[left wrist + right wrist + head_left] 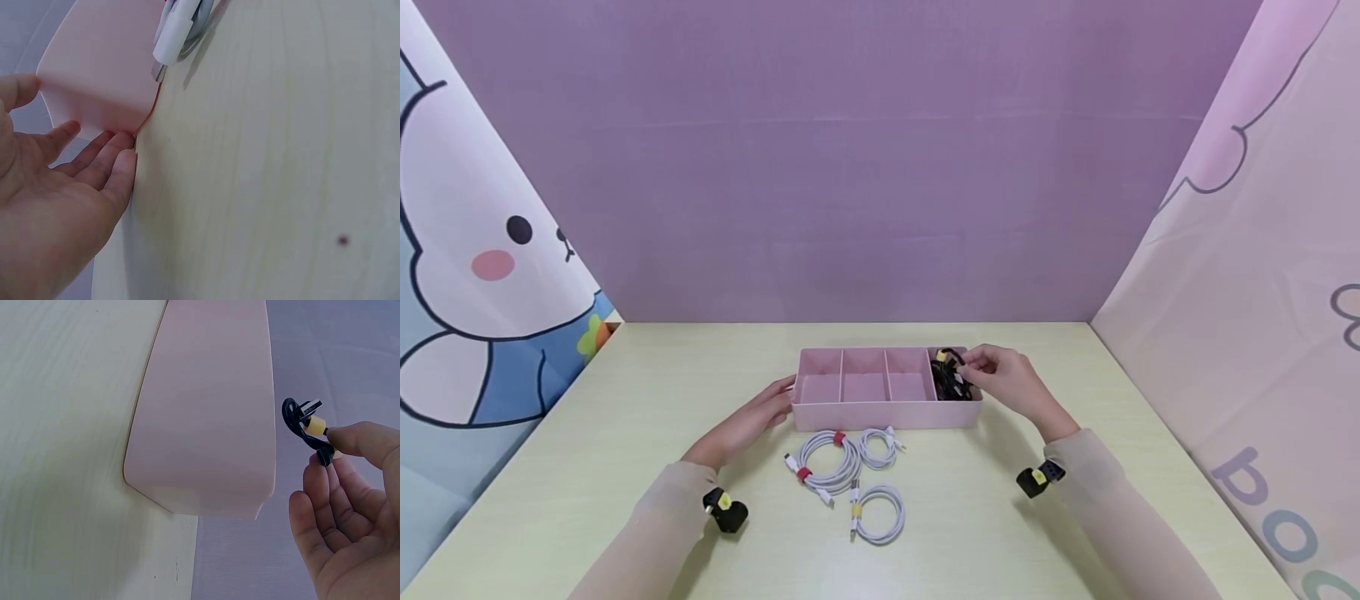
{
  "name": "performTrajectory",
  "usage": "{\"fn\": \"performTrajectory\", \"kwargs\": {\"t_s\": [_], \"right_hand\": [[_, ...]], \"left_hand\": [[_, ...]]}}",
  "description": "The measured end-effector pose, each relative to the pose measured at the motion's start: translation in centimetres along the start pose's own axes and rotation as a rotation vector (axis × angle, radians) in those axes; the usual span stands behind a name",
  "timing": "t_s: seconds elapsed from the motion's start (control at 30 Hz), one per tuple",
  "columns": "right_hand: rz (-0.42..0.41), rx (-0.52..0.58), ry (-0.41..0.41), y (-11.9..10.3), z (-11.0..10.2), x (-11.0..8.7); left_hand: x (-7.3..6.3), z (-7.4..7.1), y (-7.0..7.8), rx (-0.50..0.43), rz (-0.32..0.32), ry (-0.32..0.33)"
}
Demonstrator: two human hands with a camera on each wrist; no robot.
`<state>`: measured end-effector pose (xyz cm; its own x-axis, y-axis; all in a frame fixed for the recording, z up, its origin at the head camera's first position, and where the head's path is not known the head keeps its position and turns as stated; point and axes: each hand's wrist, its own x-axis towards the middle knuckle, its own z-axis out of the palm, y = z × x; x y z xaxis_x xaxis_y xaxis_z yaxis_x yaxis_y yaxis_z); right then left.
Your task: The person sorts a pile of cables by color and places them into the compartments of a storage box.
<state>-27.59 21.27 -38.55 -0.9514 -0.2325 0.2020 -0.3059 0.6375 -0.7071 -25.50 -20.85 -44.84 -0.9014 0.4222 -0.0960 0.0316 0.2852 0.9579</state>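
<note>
A pink box (887, 416) with a row of compartments stands on the table. My right hand (1011, 382) is at its right end, pinching a small coiled black USB cable (291, 416) with a yellow tie between thumb and fingertips. In the right wrist view this cable shows just beyond the box's rim. Black cable (951, 385) fills the rightmost compartment; the other compartments show bare floors. My left hand (747, 427) touches the box's left end with its fingers extended, as the left wrist view shows.
In front of the box lie three coiled white cables: a large one with red ties (853, 460), a small one (891, 454) and one with a yellow tie (901, 518). A purple panel (857, 183) rises behind the table, with printed cloths on both sides.
</note>
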Motion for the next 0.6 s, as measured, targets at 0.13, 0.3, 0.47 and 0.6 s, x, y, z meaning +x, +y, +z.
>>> {"fn": "performTrajectory", "kwargs": {"t_s": [0.13, 0.3, 0.47, 0.6], "right_hand": [[0.007, -0.004, -0.002, 0.13, 0.13, 0.14], [0.02, 0.001, -0.007, 0.21, 0.27, 0.23], [0.03, -0.002, -0.016, 0.22, 0.34, 0.38], [0.026, -0.013, -0.013, 0.07, 0.28, 0.43]], "left_hand": [[0.02, -0.01, -0.04, -0.004, -0.003, -0.003], [0.04, -0.03, -0.14, -0.006, -0.008, -0.005], [0.0, -0.07, -0.15, -0.004, -0.01, -0.005], [-0.07, -0.04, -0.02, 0.002, -0.004, -0.005]]}}
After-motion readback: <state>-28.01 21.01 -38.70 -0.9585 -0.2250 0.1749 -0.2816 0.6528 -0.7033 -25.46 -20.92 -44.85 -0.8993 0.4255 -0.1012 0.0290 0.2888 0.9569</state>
